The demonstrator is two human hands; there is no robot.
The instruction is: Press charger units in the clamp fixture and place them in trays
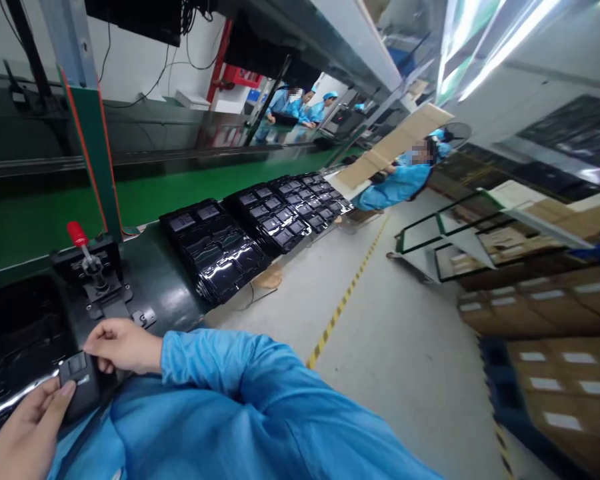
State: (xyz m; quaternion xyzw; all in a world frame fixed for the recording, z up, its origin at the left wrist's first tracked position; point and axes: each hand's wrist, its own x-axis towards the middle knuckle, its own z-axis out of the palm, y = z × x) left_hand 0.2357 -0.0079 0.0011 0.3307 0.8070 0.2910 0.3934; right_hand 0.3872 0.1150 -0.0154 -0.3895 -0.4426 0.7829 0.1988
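Note:
A small black rectangular plastic device (83,393), with a squarish recessed panel and a little white print on its face, is held low at the left, close to the body. My left hand (30,423) grips it from below left, thumb across the front. At its upper edge my right hand (123,347) has thumb and forefinger pinched together, the other fingers curled by its side; any small part between those fingertips is hidden. Just beyond stands a toggle clamp fixture (97,280) with a red handle. Beside my left hand lies a glossy black tray (20,327).
Stacked black trays (220,250), the farther ones with devices in their pockets, line the bench (170,280). Behind runs a green conveyor belt (180,180). A co-worker in blue (395,183) sits farther along. Carts (445,233) and stacked cartons (565,373) stand across the aisle.

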